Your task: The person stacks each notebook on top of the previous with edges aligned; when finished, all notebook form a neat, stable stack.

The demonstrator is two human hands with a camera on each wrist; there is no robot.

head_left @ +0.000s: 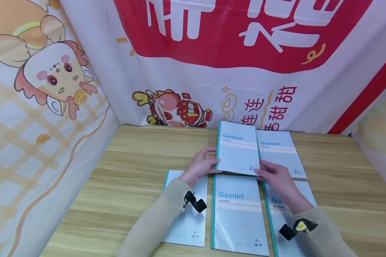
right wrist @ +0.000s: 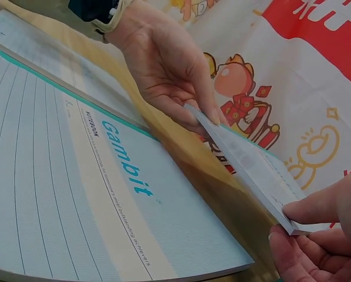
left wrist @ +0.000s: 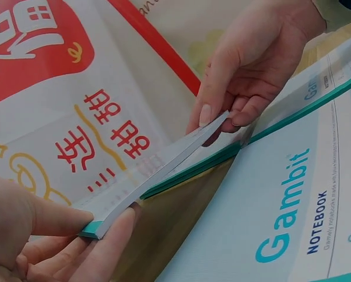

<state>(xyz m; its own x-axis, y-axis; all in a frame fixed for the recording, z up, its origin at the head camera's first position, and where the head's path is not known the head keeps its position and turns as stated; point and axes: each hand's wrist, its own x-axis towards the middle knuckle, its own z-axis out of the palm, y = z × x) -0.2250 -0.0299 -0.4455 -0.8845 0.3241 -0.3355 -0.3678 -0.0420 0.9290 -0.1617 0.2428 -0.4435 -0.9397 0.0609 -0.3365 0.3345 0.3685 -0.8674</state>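
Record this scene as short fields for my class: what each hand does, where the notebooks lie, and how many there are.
Left hand: pinches the raised notebook by its left edge
Right hand: pinches its right edge
Back row: back notebook, right of the raised one
Front row: left notebook, middle notebook, right notebook
Surface: table
Total: five

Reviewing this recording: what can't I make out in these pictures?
Head view: title of the left notebook, hidden by the left sleeve.
Head view: lower end of the near right notebook, cut off by the bottom edge.
Head view: underside of the held notebook, facing away.
Left wrist view: part of the left hand, cut off by the left edge.
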